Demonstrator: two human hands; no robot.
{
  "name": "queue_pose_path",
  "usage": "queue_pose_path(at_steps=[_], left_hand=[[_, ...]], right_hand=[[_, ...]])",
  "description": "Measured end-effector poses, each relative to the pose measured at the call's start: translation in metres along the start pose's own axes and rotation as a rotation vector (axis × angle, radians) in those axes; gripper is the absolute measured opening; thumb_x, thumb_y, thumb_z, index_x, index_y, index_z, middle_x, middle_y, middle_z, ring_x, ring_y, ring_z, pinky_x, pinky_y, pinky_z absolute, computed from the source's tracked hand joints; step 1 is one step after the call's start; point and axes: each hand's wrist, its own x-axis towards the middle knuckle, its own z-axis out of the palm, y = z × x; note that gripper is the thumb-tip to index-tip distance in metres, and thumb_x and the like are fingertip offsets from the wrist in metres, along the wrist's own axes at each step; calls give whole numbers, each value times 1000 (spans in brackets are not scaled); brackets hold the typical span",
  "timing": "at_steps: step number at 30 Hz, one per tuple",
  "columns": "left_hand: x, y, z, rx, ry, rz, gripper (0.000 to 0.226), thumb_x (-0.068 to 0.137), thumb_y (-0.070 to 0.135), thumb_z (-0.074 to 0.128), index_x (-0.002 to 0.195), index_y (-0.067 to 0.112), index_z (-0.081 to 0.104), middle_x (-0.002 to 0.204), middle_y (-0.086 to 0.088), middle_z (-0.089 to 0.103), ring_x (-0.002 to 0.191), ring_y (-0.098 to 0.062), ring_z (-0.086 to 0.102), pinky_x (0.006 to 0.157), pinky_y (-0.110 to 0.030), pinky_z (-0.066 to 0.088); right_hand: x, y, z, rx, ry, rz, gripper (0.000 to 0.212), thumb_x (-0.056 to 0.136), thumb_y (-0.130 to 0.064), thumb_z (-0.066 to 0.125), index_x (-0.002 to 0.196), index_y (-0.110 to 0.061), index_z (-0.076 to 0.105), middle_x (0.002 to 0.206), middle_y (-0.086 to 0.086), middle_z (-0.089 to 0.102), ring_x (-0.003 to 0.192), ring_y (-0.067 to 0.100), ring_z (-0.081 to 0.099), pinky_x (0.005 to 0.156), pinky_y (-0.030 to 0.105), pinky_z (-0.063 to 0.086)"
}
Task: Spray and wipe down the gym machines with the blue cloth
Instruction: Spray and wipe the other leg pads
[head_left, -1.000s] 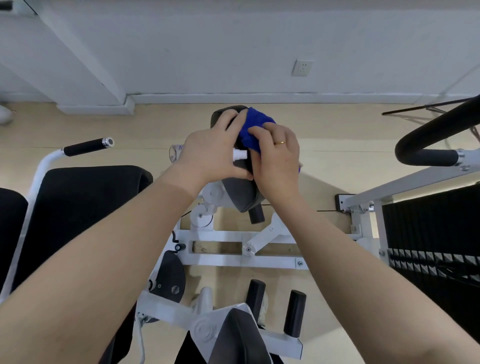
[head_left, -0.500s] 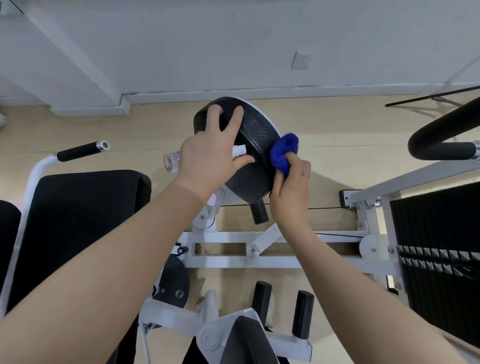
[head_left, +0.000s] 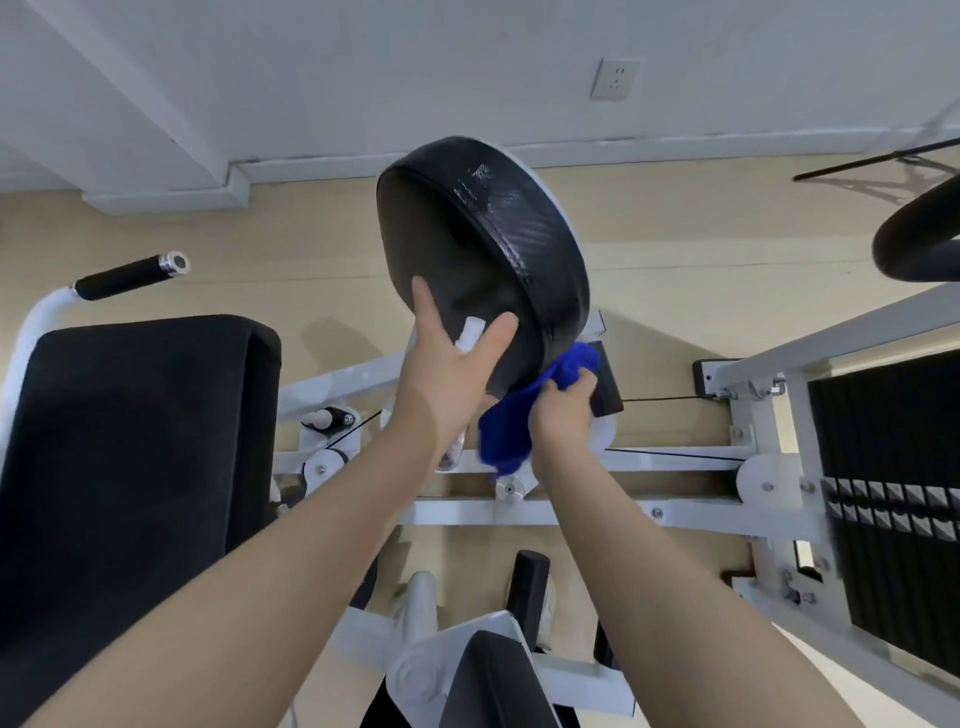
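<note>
Fingers of the left hand (head_left: 451, 358) lay spread on the round black pad (head_left: 483, 249), spray bottle (head_left: 469, 332) tucked between them; the right hand (head_left: 563, 410) gripped the blue cloth (head_left: 511, 426) against the pad's lower edge.

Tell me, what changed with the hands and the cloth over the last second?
The right hand carried the blue cloth from the top of the round black pad down its right side to the lower edge. The left hand slid lower on the pad, keeping hold of the spray bottle.
</note>
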Motion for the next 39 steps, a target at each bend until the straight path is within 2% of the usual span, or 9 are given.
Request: queue_pose_path(at_steps=[3,5,9,15,19,25,32,35,39], left_hand=[[2,-2,0,13,-89,24,93,86,46,60,149,41,-7,152,7,30,71,-23,62,51,-15,48],[1,-1,-1,15,-113,15,98,83,43,65,150,41,-7,154,5,28,72,-22,57,48,-15,47],[-6,4,-3,11,-118,10,108,78,39,73,149,40,-8,152,4,31,67,-18,56,44,-15,44],[-8,2,7,-58,-62,-39,113,73,37,77,149,42,-7,149,8,33,117,-42,53,46,-13,46],[-4,-7,3,-49,-57,5,113,71,35,79,148,46,-2,147,10,35,119,-42,52,49,-17,49],[-3,-17,-1,-43,-84,49,108,74,28,77,149,45,1,148,8,33,123,-48,46,46,-12,45],[1,-23,-1,-75,-72,82,102,79,23,74,150,42,3,138,8,38,112,-44,55,46,-12,45],[2,-18,-2,-76,-65,114,101,78,32,75,151,39,6,148,3,34,85,-29,61,45,-14,44],[-1,-5,2,-79,28,73,92,77,44,73,151,29,20,149,-10,34,122,-44,48,44,-7,41]], right_hand=[[17,2,8,265,-23,253,18,90,-11,37,101,-21,48,103,3,58,89,21,57,74,38,53],[17,-2,3,347,-103,266,18,93,-12,37,100,-15,53,97,6,62,79,20,59,59,30,51],[8,-13,-18,457,-211,242,18,86,-13,41,99,-14,53,93,9,61,86,24,57,78,35,48],[15,2,-7,307,-94,192,19,85,-11,42,99,-16,54,92,3,65,83,21,60,70,34,51],[37,12,13,281,-52,443,32,89,-27,41,114,-17,58,108,8,66,84,24,60,55,30,45],[12,25,-5,498,-150,322,12,82,-12,40,85,-15,51,76,4,59,71,20,55,61,27,45],[46,30,23,416,-142,474,31,94,-19,36,115,-11,56,108,2,64,94,22,61,67,34,54],[38,16,12,494,-172,374,19,88,-12,39,98,-18,54,98,2,61,81,18,56,59,28,46],[6,-8,-20,448,-132,-4,23,80,-4,38,82,-22,51,86,2,58,78,21,50,71,31,39]])
